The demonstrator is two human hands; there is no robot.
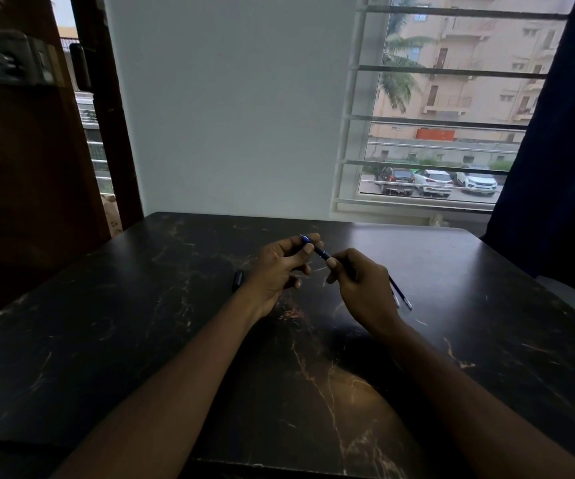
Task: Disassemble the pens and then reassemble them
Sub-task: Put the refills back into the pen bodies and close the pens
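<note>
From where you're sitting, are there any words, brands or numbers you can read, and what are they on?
No text here is readable.
On the pen: print, if any, too small.
On the cars outside: number plates blurred.
On the orange panel across the street: blurred.

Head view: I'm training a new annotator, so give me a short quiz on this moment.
1. True or false: both the left hand and the right hand grip the pen.
2. The black cap lies on the table: A) beside the left hand, B) beside the right hand, C) at the far edge.
3. How many thin sticks show just right of the right hand?
Key: 1 true; 2 A; 3 two.
</note>
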